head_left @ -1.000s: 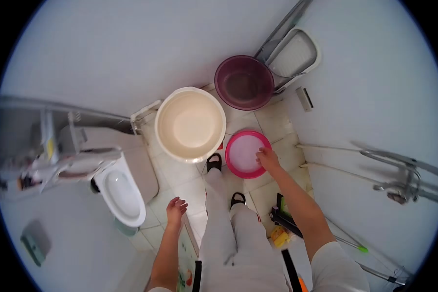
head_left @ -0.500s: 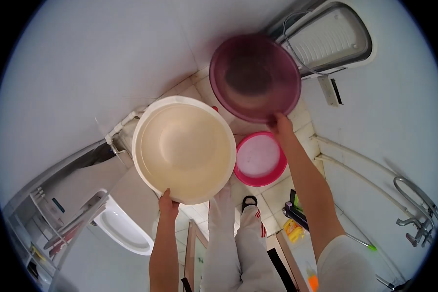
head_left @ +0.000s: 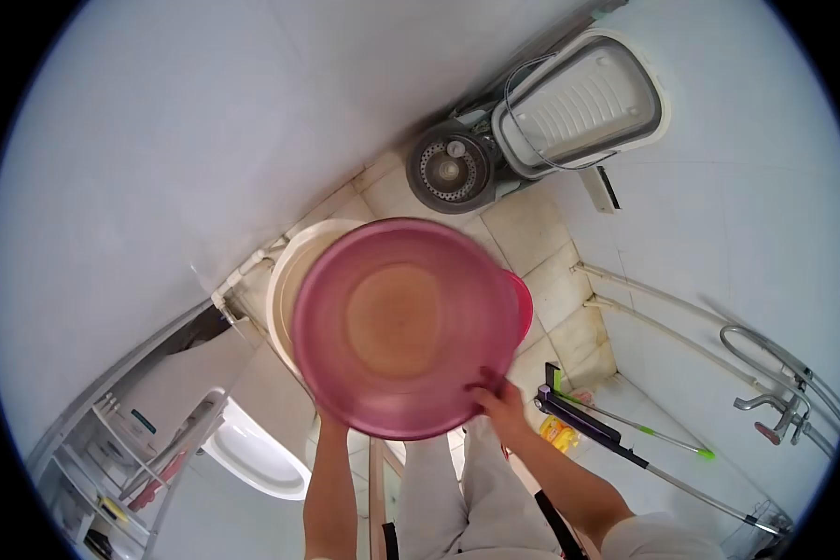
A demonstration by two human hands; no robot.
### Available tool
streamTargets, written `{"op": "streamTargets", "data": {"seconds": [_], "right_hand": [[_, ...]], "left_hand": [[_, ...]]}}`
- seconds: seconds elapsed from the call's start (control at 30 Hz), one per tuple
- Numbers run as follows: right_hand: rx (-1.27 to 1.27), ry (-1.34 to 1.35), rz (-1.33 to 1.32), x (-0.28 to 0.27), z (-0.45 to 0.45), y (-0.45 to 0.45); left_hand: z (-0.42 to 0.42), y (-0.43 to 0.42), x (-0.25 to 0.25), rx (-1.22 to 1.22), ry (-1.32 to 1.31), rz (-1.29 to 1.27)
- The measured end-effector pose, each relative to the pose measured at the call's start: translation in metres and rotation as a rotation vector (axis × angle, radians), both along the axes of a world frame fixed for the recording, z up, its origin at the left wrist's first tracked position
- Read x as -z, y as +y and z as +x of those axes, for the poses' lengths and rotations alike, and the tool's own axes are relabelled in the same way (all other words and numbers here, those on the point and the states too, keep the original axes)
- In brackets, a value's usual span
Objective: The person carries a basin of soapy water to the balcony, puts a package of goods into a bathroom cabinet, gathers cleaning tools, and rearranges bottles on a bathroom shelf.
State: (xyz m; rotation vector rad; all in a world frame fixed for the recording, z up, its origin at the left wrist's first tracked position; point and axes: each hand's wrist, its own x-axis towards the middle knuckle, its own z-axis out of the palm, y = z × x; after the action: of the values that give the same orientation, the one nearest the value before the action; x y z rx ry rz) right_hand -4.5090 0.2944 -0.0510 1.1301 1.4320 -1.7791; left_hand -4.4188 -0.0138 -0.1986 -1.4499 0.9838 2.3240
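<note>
A translucent purple basin is tilted in front of me, slightly blurred by motion. My right hand grips its lower right rim, with fingers over the edge. Behind it a wide cream basin shows only along its left and upper rim. At the lower left, my left hand reaches up to where the cream basin's near rim lies; the purple basin covers its fingers. A sliver of a bright pink basin appears on the floor at the right, its contents hidden.
A grey spin mop bucket with a folding ribbed tub stands in the far corner. To the left is a white sink beside a wire rack. A mop, pipes and a wall tap are at the right.
My right hand has brought the purple basin down and left, from above the mop bucket to over the cream and pink basins. The cream basin has shifted slightly down; the mop bucket has come into view.
</note>
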Motion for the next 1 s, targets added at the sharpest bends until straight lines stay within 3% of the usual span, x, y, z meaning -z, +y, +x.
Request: {"op": "streamTargets", "data": {"seconds": [0.13, 0.23, 0.33, 0.43, 0.53, 0.63, 0.73, 0.83, 1.0], "right_hand": [[-0.175, 0.055, 0.006, 0.069, -0.002, -0.06], [-0.445, 0.117, 0.177, 0.109, -0.005, -0.078], [-0.619, 0.034, 0.299, 0.096, -0.035, -0.081], [-0.556, 0.172, 0.344, 0.148, -0.013, -0.076], [-0.569, 0.26, 0.386, 0.161, -0.013, -0.072], [-0.612, 0.285, 0.443, 0.158, -0.012, -0.069], [-0.78, 0.202, 0.506, 0.151, -0.015, -0.066], [-0.981, 0.018, 0.587, 0.142, -0.02, -0.068], [-1.193, -0.011, 0.589, 0.131, -0.034, -0.059]], "left_hand": [[0.027, -0.004, 0.026, -0.152, 0.216, 0.19], [0.03, -0.003, 0.025, -0.234, 0.216, 0.228], [0.015, 0.004, 0.017, -0.346, 0.063, 0.162], [0.021, 0.0, 0.019, -0.365, -0.013, 0.27], [0.015, 0.0, 0.013, -0.506, -0.321, 0.196], [0.013, -0.001, 0.011, -0.381, -0.336, 0.141], [0.012, 0.003, 0.021, -0.1, -0.375, -0.039], [0.012, 0.0, 0.028, 0.024, -0.38, -0.084], [0.007, 0.002, 0.04, 0.07, -0.422, -0.169]]}}
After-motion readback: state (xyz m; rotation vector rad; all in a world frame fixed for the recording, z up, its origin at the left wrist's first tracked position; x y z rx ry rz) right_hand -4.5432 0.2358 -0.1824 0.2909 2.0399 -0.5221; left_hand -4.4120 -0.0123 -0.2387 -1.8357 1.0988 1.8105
